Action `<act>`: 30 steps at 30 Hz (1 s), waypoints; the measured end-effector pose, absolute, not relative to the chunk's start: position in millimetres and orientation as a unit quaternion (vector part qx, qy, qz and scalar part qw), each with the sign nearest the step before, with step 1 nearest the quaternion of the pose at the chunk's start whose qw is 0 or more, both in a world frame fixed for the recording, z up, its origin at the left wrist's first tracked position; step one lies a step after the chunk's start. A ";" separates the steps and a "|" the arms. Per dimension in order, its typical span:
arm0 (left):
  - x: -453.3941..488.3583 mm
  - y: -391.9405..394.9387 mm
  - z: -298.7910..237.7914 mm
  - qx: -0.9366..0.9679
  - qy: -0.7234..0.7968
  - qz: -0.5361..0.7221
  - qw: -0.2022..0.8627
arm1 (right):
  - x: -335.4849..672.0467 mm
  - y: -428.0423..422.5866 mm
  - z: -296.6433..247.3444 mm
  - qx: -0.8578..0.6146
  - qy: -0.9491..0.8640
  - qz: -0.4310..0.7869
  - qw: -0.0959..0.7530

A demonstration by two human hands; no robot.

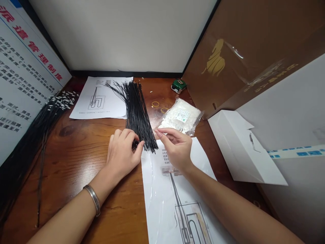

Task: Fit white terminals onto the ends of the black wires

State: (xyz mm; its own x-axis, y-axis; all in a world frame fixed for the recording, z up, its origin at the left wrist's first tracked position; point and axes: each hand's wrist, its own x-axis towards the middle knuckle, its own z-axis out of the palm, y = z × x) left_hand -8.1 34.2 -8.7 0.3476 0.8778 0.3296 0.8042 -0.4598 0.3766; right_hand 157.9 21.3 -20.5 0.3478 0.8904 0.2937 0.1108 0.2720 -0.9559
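Observation:
A bundle of thin black wires (137, 105) lies on the wooden table in front of me, its near ends fanned out. My left hand (125, 145) is curled at the bundle's lower left edge, thumb and fingers closed around wire ends there. To the right of those ends, my right hand (176, 145) pinches thumb and forefinger together; a tiny pale thing may be at the tips, too small to name. Just behind my right hand lies a clear plastic bag of small white parts (181, 115) with a label. Beneath that hand is a printed drawing sheet (157, 203) in a clear cover.
Another drawing sheet (81, 110) lies behind on the left. More black wires with white ends (59, 101) lean at the left panel. A green tape measure (178, 86), rubber bands (155, 104) and a brown carton (243, 44) stand beyond. A folded white card (241, 149) juts in from the right.

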 end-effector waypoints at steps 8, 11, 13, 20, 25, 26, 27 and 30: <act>-7.2 32.3 -5.0 0.830 0.500 0.226 0.096 | 158.5 21.1 -20.9 -0.531 -0.468 0.350 0.614; -7.2 32.0 -4.9 0.835 0.497 0.217 0.096 | 158.4 22.2 -21.5 -0.528 -0.470 0.360 0.609; -7.5 32.3 -5.7 0.833 0.498 0.219 0.099 | 158.1 22.8 -22.2 -0.526 -0.474 0.360 0.607; -7.9 33.6 -7.7 0.822 0.497 0.253 0.117 | 159.3 23.4 -24.4 -0.528 -0.499 0.370 0.579; -7.3 33.8 -6.9 0.806 0.499 0.282 0.145 | 160.6 24.1 -26.2 -0.535 -0.516 0.379 0.552; -7.4 33.9 -6.5 0.804 0.498 0.288 0.150 | 160.8 24.3 -26.8 -0.535 -0.520 0.379 0.547; -7.7 33.9 -6.1 0.802 0.495 0.295 0.155 | 161.0 24.4 -27.5 -0.535 -0.525 0.379 0.542; -9.1 33.6 -4.2 0.805 0.470 0.320 0.169 | 161.3 24.1 -28.9 -0.533 -0.540 0.374 0.533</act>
State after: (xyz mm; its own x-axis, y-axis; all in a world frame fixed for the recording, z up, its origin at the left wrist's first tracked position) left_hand -9.1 33.6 -4.2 0.3528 0.8654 0.3558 0.6485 -0.5002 0.5737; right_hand 161.3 24.1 -28.9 0.1377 0.9744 0.1774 0.1775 0.1519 -0.9723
